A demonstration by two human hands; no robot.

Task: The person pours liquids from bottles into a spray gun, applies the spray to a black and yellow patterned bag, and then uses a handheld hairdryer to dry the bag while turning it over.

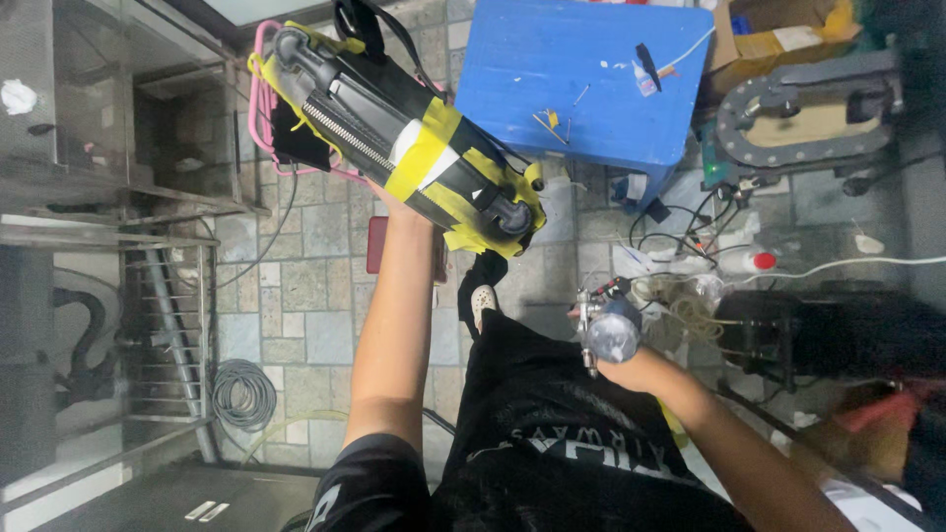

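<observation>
Up high, left hand grasps taped part; right hand clasps spray gun.

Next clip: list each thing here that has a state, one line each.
Left hand: raised, holding up the taped part from beneath.
Taped part: black, wrapped in yellow tape, tilted.
Right hand: gripping the spray gun.
Spray gun: held upright near the lap.
Blue stool: standing, scraps on top.
Hose: coiled on the floor.
</observation>
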